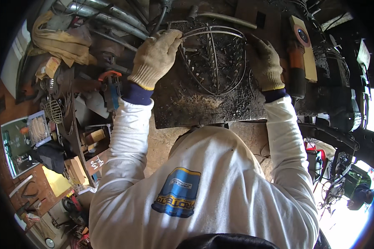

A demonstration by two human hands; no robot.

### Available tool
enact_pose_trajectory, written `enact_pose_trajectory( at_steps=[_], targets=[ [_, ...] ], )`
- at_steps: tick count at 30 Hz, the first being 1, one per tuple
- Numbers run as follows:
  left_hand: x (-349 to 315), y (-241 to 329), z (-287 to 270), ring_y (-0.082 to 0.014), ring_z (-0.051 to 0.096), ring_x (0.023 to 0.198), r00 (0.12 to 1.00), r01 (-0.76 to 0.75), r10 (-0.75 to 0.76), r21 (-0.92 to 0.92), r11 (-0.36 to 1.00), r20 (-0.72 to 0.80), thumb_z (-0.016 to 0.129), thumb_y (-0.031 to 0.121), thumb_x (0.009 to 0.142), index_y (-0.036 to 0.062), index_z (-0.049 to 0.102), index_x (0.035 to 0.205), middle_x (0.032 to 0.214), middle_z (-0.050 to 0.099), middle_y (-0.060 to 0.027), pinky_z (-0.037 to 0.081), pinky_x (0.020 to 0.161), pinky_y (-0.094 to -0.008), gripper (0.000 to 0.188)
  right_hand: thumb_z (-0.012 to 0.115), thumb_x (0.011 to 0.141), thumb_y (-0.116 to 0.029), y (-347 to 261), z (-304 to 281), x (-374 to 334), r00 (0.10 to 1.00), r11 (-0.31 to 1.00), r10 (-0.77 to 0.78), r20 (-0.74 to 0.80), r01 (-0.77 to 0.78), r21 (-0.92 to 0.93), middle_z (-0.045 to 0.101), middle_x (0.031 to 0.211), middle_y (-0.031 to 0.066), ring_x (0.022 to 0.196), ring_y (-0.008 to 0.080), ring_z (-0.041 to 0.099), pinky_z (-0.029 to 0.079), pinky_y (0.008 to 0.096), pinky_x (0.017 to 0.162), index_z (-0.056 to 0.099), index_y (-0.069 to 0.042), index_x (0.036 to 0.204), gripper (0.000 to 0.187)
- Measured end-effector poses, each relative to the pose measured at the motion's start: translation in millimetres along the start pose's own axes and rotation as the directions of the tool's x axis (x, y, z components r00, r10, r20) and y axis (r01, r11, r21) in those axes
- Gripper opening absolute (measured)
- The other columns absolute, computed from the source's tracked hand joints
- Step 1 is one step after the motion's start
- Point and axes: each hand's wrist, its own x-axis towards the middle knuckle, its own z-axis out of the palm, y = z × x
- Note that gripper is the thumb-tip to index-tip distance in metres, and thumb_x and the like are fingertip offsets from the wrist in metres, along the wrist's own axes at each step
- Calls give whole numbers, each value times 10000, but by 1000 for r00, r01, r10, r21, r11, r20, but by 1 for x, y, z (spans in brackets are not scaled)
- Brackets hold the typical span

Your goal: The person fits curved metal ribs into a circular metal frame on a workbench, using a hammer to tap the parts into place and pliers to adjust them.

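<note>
A rounded frame of bent metal rods, with a rod running down its middle, lies over the dark, grimy workbench. My left hand, in a knitted work glove, is closed at the frame's upper left edge, thumb and fingers pressed together there. At the upper right edge, my right hand, gloved as well, has its fingers curled on the rod; those fingertips lie in shadow. Beyond the frame rests a hammer with a pipe-like handle. Just right of my right hand is an orange and black angle grinder.
Metal pipes and a brown cloth crowd the far left. An orange-topped clamp-like tool is beside my left forearm. Dark grit and debris cover the bench near the frame. Cluttered shelves stand left; another person shows far right.
</note>
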Motion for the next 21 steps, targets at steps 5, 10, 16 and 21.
enact_pose_trajectory(
  at_steps=[5, 10, 16, 21],
  targets=[
    [-3, 5, 16, -343, 732, 904, 990, 142, -143, 63, 988, 7, 684, 250, 986, 138, 720, 1137, 1064, 747, -108, 597, 720, -407, 191, 664, 955, -274, 13, 3, 6, 993, 997, -40, 108, 47, -63, 727, 1139, 132, 1101, 350, 678, 541, 436, 940, 754, -156, 1177, 267],
    [-9, 7, 20, -324, 738, 934, 976, 216, -215, -38, 976, 11, 682, 232, 993, 116, 715, 1157, 1070, 745, -135, 592, 778, -384, 204, 648, 969, -238, 16, 8, 4, 998, 998, 19, 61, -16, -58, 724, 1170, 158, 1101, 338, 691, 539, 415, 954, 715, -107, 1243, 311],
    [-48, -23, 13, -172, 715, 990, 906, 400, -423, -297, 867, -15, 679, 85, 984, 56, 694, 1244, 1116, 753, -87, 560, 855, -309, 262, 641, 992, -196, 34, 8, -6, 992, 994, 105, 71, -103, -32, 715, 1211, 152, 1097, 269, 702, 539, 371, 959, 675, -67, 1319, 353],
    [-64, -13, 29, -206, 736, 1009, 871, 488, -487, -230, 842, 65, 688, 140, 982, 86, 685, 1275, 1180, 749, -107, 565, 849, -319, 297, 654, 993, -183, 30, 6, -4, 975, 989, 145, 167, -146, -5, 717, 1195, 152, 1089, 233, 700, 538, 349, 942, 675, -60, 1325, 355]
  ],
)
